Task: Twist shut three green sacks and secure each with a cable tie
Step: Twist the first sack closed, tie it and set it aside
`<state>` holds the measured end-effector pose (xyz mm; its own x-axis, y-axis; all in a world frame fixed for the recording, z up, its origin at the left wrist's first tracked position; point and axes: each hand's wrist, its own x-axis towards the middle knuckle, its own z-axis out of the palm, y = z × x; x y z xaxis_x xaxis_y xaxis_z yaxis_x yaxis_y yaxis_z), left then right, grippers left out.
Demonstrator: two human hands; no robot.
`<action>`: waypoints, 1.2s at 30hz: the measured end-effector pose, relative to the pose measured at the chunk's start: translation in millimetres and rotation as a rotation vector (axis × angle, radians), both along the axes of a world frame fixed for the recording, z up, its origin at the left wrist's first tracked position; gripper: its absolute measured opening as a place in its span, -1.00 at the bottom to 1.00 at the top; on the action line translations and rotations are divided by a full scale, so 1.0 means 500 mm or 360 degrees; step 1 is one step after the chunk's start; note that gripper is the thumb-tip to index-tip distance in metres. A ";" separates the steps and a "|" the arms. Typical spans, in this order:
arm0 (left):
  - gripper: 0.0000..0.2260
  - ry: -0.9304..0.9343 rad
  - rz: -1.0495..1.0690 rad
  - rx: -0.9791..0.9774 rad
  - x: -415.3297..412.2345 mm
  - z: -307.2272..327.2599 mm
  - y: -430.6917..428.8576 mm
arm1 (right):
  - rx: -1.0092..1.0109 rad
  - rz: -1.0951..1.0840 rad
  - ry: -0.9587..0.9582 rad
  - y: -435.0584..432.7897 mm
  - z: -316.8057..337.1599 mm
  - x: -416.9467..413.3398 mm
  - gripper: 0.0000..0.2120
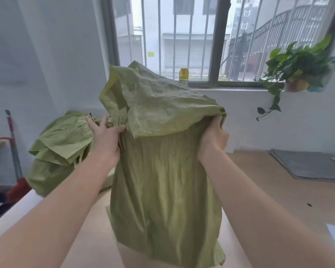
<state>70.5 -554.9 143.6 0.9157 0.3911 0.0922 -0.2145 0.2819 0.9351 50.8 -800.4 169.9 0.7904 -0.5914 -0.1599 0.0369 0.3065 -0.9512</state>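
Observation:
A tall green woven sack stands upright on the wooden table right in front of me, its loose top flap folded over towards me. My left hand grips the bunched fabric at the sack's left upper edge, thumb pinching into the folds. My right hand grips the right upper edge, its fingers curled under the flap. A second green sack lies slumped on the table to the left, behind my left hand. No cable tie shows in this view.
A broom with a red head leans at the far left beyond the table edge. Grey sheets lie at the right on the table. A potted plant hangs by the barred window, and a yellow jar stands on the sill.

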 end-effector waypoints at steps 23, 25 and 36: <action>-0.56 0.0201 -0.0619 -0.0281 -0.026 -0.010 0.007 | 0.0006 -0.0193 -0.0178 -0.085 0.000 0.028 -0.66; -0.63 0.0207 -0.0560 -0.0186 -0.019 -0.018 0.028 | 0.0010 -0.0197 -0.0201 -0.100 0.002 0.034 -0.62; -0.66 0.0300 -0.0580 0.0205 -0.012 -0.089 0.089 | -0.0084 0.0114 -0.0126 -0.134 -0.063 0.035 -0.67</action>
<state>64.7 -510.3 99.0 0.9974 0.0351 -0.0629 0.0553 0.1859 0.9810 68.5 -867.2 138.5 0.8399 -0.5388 -0.0652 0.0924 0.2604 -0.9611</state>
